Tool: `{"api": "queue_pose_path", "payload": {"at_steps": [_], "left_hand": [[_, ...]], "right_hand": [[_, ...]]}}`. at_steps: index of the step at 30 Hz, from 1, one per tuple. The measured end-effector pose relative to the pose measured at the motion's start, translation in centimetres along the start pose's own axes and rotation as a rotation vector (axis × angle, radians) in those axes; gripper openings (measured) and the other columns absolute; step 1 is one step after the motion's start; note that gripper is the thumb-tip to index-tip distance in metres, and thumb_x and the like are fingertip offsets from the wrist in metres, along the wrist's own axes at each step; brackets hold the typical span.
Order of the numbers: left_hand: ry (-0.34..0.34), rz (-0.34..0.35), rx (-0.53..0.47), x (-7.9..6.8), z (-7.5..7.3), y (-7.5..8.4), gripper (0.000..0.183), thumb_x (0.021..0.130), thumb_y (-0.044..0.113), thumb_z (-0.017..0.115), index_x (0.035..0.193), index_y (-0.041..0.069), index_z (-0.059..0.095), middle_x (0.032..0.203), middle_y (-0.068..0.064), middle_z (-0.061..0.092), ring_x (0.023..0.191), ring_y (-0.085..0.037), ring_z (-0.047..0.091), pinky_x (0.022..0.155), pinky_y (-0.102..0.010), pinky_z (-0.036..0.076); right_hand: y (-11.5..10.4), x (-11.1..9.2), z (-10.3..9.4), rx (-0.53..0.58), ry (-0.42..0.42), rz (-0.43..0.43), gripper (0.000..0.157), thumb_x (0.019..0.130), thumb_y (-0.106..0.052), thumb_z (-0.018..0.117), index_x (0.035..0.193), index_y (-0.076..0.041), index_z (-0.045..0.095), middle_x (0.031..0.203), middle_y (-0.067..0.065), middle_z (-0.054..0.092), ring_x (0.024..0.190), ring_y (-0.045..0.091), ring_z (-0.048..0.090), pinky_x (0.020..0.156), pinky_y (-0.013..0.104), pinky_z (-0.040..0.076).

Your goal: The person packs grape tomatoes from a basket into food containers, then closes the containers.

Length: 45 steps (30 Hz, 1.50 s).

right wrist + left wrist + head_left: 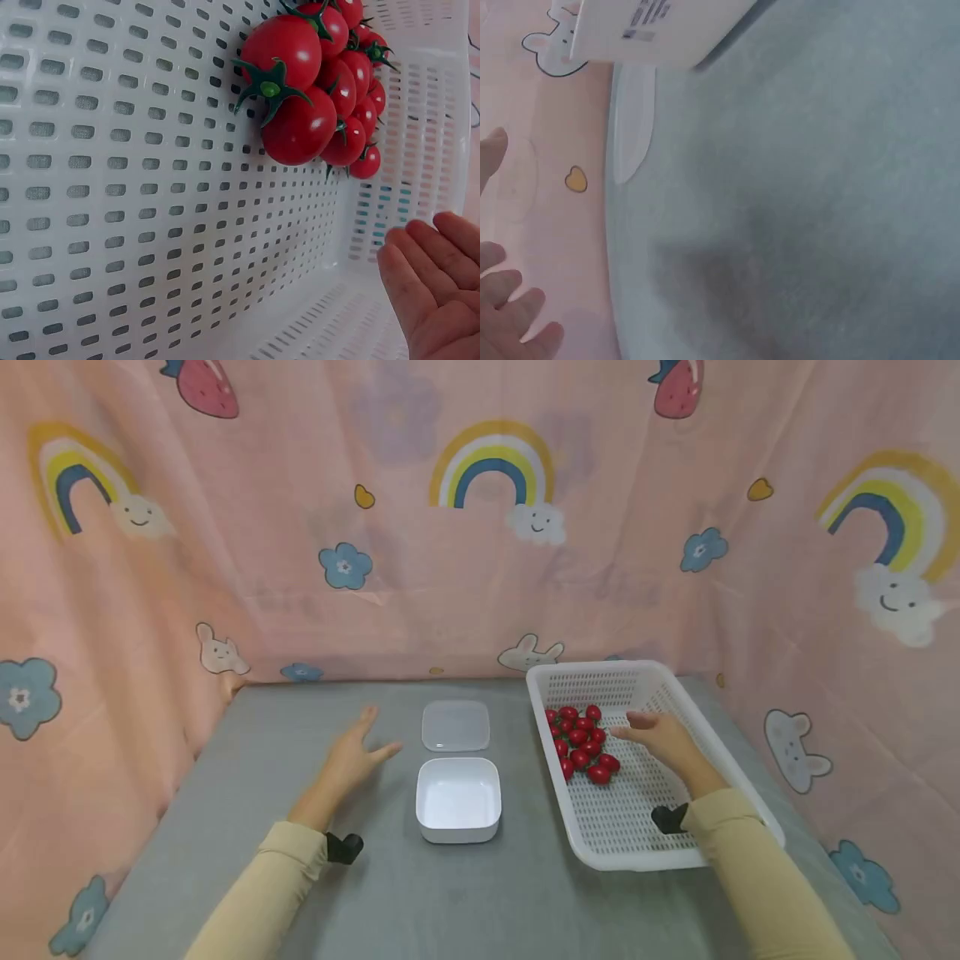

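Several red cherry tomatoes (579, 747) with green stems lie bunched along the left side of a white perforated basket (622, 860). My right hand (663, 743) is over the basket, just right of the tomatoes, its fingers extended and holding nothing. In the right wrist view the tomatoes (300, 131) show up close, apart from the fingers. My left hand (352, 760) hovers over the table, thumb and fingers spread, left of a white square container (458, 837) that stands without a lid on it. Behind the container lies a translucent lid (455, 725).
A grey cloth (465, 910) covers the table. At the back and sides hangs a pink curtain (300, 468) printed with rainbows, flowers and rabbits. The basket's raised walls surround the tomatoes at the right of the table.
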<state>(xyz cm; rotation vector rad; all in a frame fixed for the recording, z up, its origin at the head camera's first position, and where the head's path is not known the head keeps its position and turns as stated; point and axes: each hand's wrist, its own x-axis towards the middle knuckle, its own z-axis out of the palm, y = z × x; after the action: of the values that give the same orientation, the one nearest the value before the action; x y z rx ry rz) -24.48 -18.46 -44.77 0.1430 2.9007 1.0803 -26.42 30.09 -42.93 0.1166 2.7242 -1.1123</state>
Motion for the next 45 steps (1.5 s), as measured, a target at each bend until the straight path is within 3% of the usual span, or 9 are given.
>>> {"api": "queue_pose_path", "payload": {"at_steps": [6,12,20,25,34,45], "left_hand": [[0.005,-0.003,-0.060,-0.5,1.1,0.2,0.083,0.094,0.037,0.067,0.157,0.006,0.024,0.165,-0.017,0.021,0.151,-0.038,0.021,0.123,-0.053,0.020],[0.003,-0.030,-0.124,-0.6,2.1,0.2,0.076,0.095,0.038,0.067,0.156,0.008,0.031,0.162,-0.015,0.028,0.148,-0.039,0.030,0.120,-0.053,0.026],[0.008,-0.066,-0.333,-0.9,4.0,0.3,0.060,0.094,0.032,0.069,0.145,0.005,0.050,0.146,-0.019,0.051,0.134,-0.041,0.050,0.112,-0.051,0.041],[0.006,-0.112,-0.442,-1.1,5.1,0.2,0.053,0.091,0.031,0.072,0.136,0.006,0.060,0.139,-0.014,0.060,0.135,-0.032,0.052,0.113,-0.049,0.040],[0.019,-0.121,-0.651,-1.6,6.7,0.0,0.044,0.090,0.022,0.073,0.130,0.005,0.065,0.133,-0.012,0.065,0.131,-0.027,0.056,0.115,-0.044,0.038],[0.014,-0.134,-0.692,-1.7,7.1,-0.1,0.042,0.089,0.023,0.074,0.126,0.004,0.068,0.130,-0.012,0.067,0.131,-0.026,0.056,0.113,-0.041,0.041]], "right_hand": [[0.8,0.3,0.3,0.046,-0.008,0.022,0.080,0.091,-0.052,0.066,0.145,0.004,0.044,0.151,0.027,0.042,0.142,0.048,0.034,0.114,0.062,0.031],[1.2,0.6,0.1,0.087,-0.017,0.034,0.069,0.093,-0.040,0.067,0.143,0.002,0.048,0.149,0.026,0.046,0.140,0.046,0.039,0.114,0.060,0.034],[1.5,1.1,0.4,0.073,-0.052,0.079,0.065,0.093,-0.039,0.067,0.144,-0.002,0.050,0.148,0.023,0.049,0.139,0.044,0.042,0.113,0.060,0.035],[1.5,1.4,0.8,0.055,-0.069,0.157,0.066,0.090,-0.046,0.069,0.140,-0.006,0.055,0.145,0.023,0.052,0.135,0.044,0.046,0.109,0.065,0.035],[1.7,1.5,0.9,0.077,-0.113,0.189,0.064,0.085,-0.046,0.075,0.136,-0.009,0.060,0.144,0.021,0.054,0.135,0.042,0.046,0.107,0.065,0.038],[1.6,1.7,1.3,0.056,-0.096,0.173,0.062,0.085,-0.045,0.075,0.133,-0.008,0.063,0.137,0.020,0.061,0.128,0.037,0.056,0.109,0.059,0.040]]}}
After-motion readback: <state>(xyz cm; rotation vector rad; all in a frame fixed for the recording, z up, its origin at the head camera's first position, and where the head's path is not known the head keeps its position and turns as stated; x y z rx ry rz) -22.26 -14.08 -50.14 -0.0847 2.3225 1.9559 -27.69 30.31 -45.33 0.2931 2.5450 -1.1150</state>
